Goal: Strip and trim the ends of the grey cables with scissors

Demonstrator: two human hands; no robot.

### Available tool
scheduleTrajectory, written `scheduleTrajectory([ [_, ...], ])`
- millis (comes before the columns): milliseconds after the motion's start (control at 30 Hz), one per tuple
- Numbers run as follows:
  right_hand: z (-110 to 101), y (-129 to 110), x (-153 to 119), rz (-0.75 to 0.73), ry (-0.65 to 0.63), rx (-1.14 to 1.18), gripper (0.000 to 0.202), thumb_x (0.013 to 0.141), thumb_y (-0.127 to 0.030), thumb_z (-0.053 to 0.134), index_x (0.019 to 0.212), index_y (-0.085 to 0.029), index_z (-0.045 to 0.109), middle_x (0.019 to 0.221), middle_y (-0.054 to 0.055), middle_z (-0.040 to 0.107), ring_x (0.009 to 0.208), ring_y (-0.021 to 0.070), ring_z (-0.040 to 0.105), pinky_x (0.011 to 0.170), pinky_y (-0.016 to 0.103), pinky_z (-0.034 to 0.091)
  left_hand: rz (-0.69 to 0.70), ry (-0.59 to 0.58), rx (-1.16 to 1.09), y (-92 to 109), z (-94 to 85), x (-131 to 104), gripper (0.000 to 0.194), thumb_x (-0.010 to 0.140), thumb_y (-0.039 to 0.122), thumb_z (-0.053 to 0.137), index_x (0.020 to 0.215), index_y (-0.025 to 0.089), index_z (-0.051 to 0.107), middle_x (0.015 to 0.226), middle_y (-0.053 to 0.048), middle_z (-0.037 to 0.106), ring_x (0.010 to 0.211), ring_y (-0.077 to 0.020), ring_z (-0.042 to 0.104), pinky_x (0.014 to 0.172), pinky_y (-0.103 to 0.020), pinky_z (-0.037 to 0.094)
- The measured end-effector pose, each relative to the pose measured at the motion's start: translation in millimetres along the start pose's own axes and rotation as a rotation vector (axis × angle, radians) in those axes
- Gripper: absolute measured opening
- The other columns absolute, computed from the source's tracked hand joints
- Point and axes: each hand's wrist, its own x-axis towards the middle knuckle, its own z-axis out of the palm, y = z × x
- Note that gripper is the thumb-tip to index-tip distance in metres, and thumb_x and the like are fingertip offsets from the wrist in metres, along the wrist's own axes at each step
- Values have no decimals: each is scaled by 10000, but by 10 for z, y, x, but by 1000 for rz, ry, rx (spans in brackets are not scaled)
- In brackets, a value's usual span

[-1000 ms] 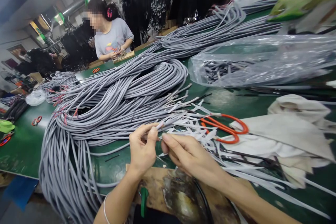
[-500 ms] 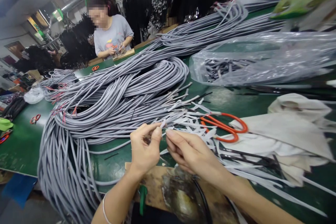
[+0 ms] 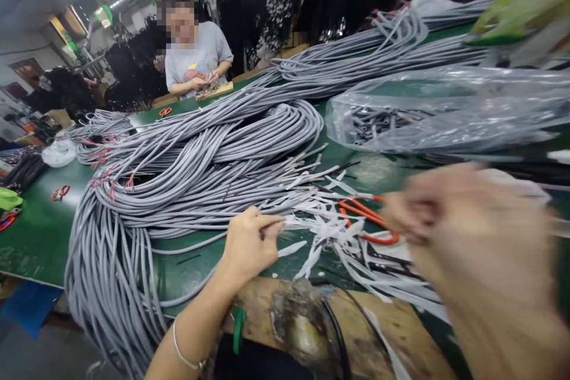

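Grey cables (image 3: 191,154) lie looped across the left and middle of the green table (image 3: 35,249), their cut ends pointing right toward a tangle of white strips (image 3: 320,225). At the near side of those ends, the left hand (image 3: 250,243) has thumb and forefinger close at the tips; whether they pinch a cable cannot be told. Good work here probably calls for steady fingertips and one strand kept apart from the rest. The right hand (image 3: 449,225), blurred, is curled by the orange-handled scissors (image 3: 380,240); its grip cannot be told. Strips this tangled would likely separate best one by one, clear of the handles. A wooden board (image 3: 396,323) sits near; a clear bag (image 3: 467,130) lies far right; a co-worker (image 3: 200,59) sits far left.
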Motion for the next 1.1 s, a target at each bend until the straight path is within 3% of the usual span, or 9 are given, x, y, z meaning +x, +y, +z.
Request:
scheduleTrajectory([
  [100,115,108,-60,-223,-290,-397,195,708,-430,652,732,-237,657,600,17,586,525,151,511,547,313,416,-148,55,-304,6,-53,41,211,821,211,555,752,137,740,624,-45,662,568,-139,570,558,-234,439],
  [233,244,233,-119,-291,-474,-485,230,770,-399,566,736,-216,701,709,56,687,630,182,584,624,320,429,-231,-6,-457,0,-138,36,278,805,318,584,682,109,720,574,-48,660,509,-130,546,509,-227,420],
  [333,219,205,-68,-154,-560,-415,342,757,-452,552,554,-190,634,554,35,607,509,137,483,510,280,358,-190,-99,-431,-7,-236,21,257,770,335,631,698,112,735,592,-57,668,503,-125,524,484,-226,393],
  [467,211,165,-4,266,-746,-193,451,618,-569,629,423,-184,498,396,-37,384,378,63,252,389,235,196,44,-148,-443,3,-308,17,222,742,333,676,659,139,743,593,-65,651,540,-133,521,506,-240,378],
  [567,271,191,-30,332,-720,-123,458,602,-626,588,481,-188,527,382,-70,311,355,50,158,365,233,159,-16,-21,-561,-12,-232,17,260,759,372,652,683,134,727,611,-59,643,544,-134,529,508,-239,394],
  [700,309,214,-108,124,-531,-158,378,648,-563,602,571,-193,600,523,14,533,494,121,428,495,270,340,-177,192,-431,-26,-106,18,208,804,281,578,742,133,711,671,-67,682,586,-151,570,563,-259,434],
  [800,271,220,-94,-63,-390,-266,336,680,-515,618,554,-204,593,608,42,619,599,166,517,595,300,386,6,49,-276,6,-117,17,181,785,230,589,691,157,725,636,-63,682,570,-151,564,566,-263,425],
  [900,247,223,-39,-32,-414,-292,451,696,-597,569,476,-206,518,500,17,534,519,149,466,532,288,368,120,-40,-353,23,-161,19,200,765,289,631,660,151,731,584,-60,661,524,-139,543,527,-254,402],
  [1100,270,169,-89,-135,-475,-287,430,713,-582,577,503,-208,556,508,13,546,505,142,460,513,283,359,-264,273,-448,-57,-90,50,369,851,423,522,711,127,693,540,-21,599,466,-115,493,479,-231,390],
])
